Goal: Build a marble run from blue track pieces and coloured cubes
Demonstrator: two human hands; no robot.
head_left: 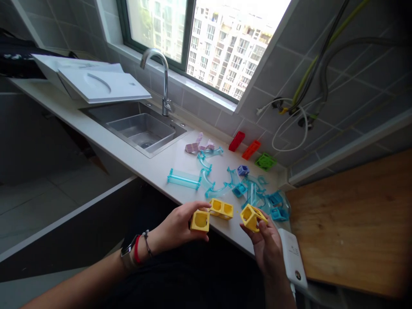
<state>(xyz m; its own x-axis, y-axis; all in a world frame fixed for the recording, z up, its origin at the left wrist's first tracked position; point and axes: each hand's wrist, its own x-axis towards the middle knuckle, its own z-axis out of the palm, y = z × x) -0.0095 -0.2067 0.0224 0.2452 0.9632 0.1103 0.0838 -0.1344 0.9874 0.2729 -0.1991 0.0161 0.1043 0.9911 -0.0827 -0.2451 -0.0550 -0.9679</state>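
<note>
A person's two bare hands work at the front edge of a pale counter (161, 166), each gripping a yellow block. The left hand (178, 225), with a watch and bracelets at its wrist, pinches a hollow yellow cube (200, 221), its round opening facing the viewer; the thumb and fingers are closed on its sides. The right hand (266, 243) has its fingers closed around another open-framed yellow block (249, 218), held tilted. Both blocks are raised at the front edge. Between them, on the counter close to that edge, lies a double yellow block (221, 209), two round openings side by side; the left index fingertip is right by it, though whether they touch is unclear. Behind, in the counter's middle, spread a long, straight teal piece (184, 179), curved teal pieces (204, 162) and a small violet-blue cube (243, 170). Along the back edge sit a red block (237, 141), an orange block (251, 149) and a green block (265, 161), in a row. Lavender pieces (192, 148) lie near the sink (170, 144), which is set into the counter toward its left end. A white device (293, 259) is just beside the right hand, next to a wooden board (347, 227) past the counter's right end.
</note>
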